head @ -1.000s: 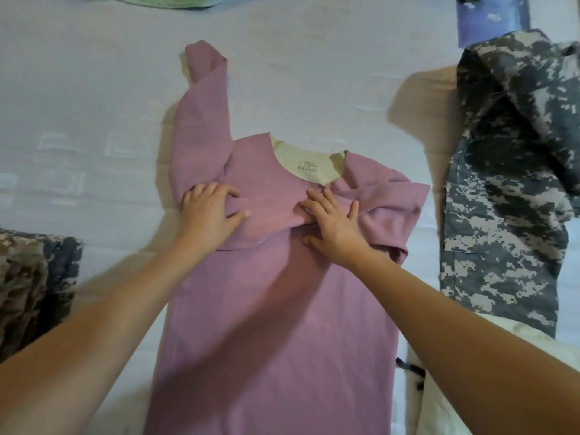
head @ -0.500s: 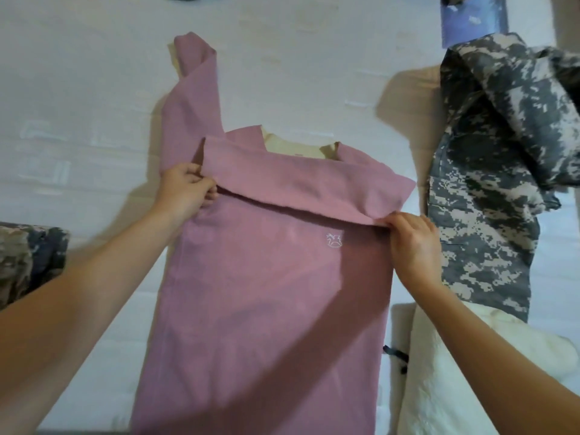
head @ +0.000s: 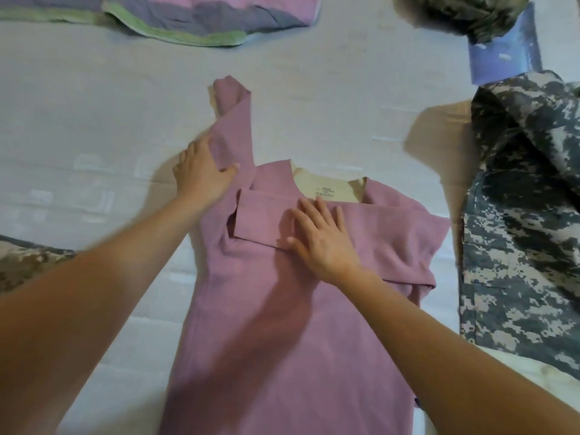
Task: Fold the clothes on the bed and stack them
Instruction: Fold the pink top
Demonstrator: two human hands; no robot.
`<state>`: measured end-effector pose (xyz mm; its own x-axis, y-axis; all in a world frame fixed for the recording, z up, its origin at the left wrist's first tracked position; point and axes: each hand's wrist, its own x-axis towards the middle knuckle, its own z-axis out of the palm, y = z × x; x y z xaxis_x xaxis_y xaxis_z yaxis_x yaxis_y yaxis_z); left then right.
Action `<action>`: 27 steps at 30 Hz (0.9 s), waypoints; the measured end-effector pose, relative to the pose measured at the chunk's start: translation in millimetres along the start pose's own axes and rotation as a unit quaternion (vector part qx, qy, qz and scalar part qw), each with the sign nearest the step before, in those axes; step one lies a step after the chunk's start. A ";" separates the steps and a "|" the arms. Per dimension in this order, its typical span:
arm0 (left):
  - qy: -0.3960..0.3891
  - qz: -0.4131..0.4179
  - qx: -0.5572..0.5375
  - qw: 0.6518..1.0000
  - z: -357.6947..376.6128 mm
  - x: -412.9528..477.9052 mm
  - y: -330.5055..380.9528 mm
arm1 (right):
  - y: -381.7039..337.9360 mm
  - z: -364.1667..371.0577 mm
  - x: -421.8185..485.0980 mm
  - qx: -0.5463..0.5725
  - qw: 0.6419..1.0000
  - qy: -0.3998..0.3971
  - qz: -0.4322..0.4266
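A pink long-sleeved shirt (head: 282, 340) with a cream inner collar (head: 326, 189) lies flat on the pale bed sheet (head: 94, 105). Its right sleeve (head: 392, 233) is folded across the chest. My right hand (head: 320, 243) rests flat on that sleeve with fingers spread. The left sleeve (head: 233, 120) points up and away from me. My left hand (head: 201, 174) grips it near the shoulder, thumb on top of the cloth.
A grey camouflage jacket (head: 518, 246) lies on the right, with a white cloth (head: 549, 372) below it. Another camouflage garment (head: 28, 265) sits at the left edge. A purple and green cloth (head: 188, 17) and a blue item (head: 502, 58) lie at the far side.
My right hand left the shirt's right edge and now lies flat on the folded sleeve. My left hand moved up from the sleeve's end to the left sleeve.
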<state>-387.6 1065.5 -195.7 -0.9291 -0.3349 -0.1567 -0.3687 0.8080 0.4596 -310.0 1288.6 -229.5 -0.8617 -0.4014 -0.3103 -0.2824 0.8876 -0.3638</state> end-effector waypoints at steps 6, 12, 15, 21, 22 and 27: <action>-0.087 -0.143 -0.217 0.962 1.9 58.3 8.0 | 8.0 49.0 14.4 -0.094 0.994 0.061 0.010; -0.028 -0.289 -0.521 0.803 -36.6 63.5 -71.3 | 11.9 61.4 15.9 -0.103 0.987 0.127 0.007; 0.196 -0.404 -0.454 0.770 -42.0 53.3 -134.9 | 11.6 63.0 16.4 -0.099 0.986 0.133 0.013; 0.145 -0.205 -0.260 0.932 -48.2 56.3 -126.3 | 12.2 65.9 19.0 -0.093 0.985 0.147 0.015; 0.109 -0.194 -0.182 0.958 -43.0 55.7 -124.7 | 12.2 66.4 19.9 -0.093 0.984 0.151 0.015; 0.094 -0.234 -0.060 0.966 -52.4 40.5 -141.4 | 13.7 69.1 21.4 -0.101 0.981 0.163 0.009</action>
<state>-371.7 912.3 -221.2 -0.6359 -0.7412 -0.2151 -0.7306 0.4883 0.4773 -303.3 1276.6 -301.9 -0.9473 -0.3202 -0.0049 -0.3149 0.9341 -0.1681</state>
